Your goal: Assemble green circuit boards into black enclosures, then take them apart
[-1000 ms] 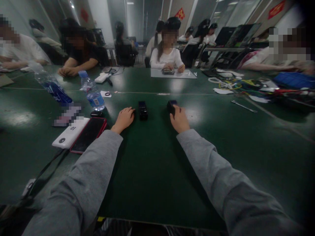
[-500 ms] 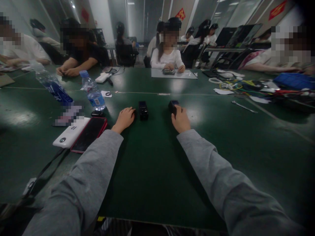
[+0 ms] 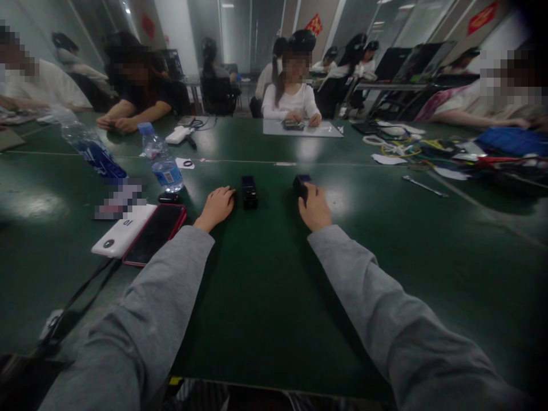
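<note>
My left hand [image 3: 218, 207] lies palm down on the green table [image 3: 265, 297], its fingers stretched forward and slightly apart. Just right of its fingertips, and apart from them, stands a small black boxy device [image 3: 249, 192] with a glossy dark face. My right hand [image 3: 315, 208] is closed around the right side of a second black boxy device [image 3: 302, 181], which rests on the table. The fingers and thumb cover part of it, and its exact kind is hard to make out.
To the left are a red-edged phone [image 3: 156, 234], a white power bank [image 3: 122, 231], a small water bottle [image 3: 165, 162] and a larger bottle [image 3: 96, 145]. At right lie a wrench [image 3: 424, 186] and tangled cables [image 3: 449, 151]. A person [image 3: 293, 103] sits opposite.
Both my hands and the two black devices stay in place. The person at the far right has shifted an arm slightly.
</note>
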### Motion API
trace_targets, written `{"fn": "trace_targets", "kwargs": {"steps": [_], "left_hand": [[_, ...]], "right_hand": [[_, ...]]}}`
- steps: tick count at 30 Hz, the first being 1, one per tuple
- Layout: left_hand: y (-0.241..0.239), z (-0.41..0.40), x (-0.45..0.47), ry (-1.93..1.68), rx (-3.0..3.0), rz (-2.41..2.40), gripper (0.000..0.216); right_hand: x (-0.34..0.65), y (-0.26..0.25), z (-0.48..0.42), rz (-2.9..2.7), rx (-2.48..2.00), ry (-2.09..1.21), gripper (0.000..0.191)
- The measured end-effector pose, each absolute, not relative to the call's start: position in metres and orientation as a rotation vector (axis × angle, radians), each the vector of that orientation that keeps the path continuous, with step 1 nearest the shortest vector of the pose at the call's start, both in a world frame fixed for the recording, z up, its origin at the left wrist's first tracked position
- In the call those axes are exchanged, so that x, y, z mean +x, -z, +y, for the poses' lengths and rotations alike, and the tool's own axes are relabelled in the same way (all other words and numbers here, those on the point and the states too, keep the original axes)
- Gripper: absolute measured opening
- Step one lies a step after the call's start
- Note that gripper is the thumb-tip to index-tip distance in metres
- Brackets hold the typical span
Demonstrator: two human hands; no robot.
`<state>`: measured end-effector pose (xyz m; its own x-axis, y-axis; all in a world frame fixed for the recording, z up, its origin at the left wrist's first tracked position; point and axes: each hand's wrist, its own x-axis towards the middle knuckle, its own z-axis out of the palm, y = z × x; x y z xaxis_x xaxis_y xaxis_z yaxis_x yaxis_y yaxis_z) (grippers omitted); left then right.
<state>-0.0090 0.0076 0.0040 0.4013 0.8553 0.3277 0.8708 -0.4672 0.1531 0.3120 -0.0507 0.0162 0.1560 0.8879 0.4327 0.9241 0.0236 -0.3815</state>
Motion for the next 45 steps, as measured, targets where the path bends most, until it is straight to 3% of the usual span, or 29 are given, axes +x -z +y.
{"fn": "trace_targets", "kwargs": {"steps": [10, 16, 32, 39, 45], "left_hand": [[-0.004, 0.007, -0.009, 0.538, -2.59, -1.625, 0.042], [-0.006, 0.006, -0.008, 0.548, -2.589, -1.618, 0.042], [-0.008, 0.005, -0.007, 0.533, -2.595, -1.632, 0.042], [-0.009, 0.005, -0.007, 0.548, -2.599, -1.622, 0.042], [-0.009, 0.002, -0.006, 0.562, -2.589, -1.621, 0.042]], "right_hand": [[0.312, -0.031, -0.052, -1.58, -1.455, 0.376, 0.051], [0.3, -0.032, -0.057, -1.844, -1.558, 0.369, 0.047], [0.3, -0.023, -0.054, -1.914, -1.617, 0.342, 0.039], [0.298, -0.023, -0.056, -1.941, -1.712, 0.413, 0.045], [0.274, -0.037, -0.071, -1.891, -1.55, 0.379, 0.041]]}}
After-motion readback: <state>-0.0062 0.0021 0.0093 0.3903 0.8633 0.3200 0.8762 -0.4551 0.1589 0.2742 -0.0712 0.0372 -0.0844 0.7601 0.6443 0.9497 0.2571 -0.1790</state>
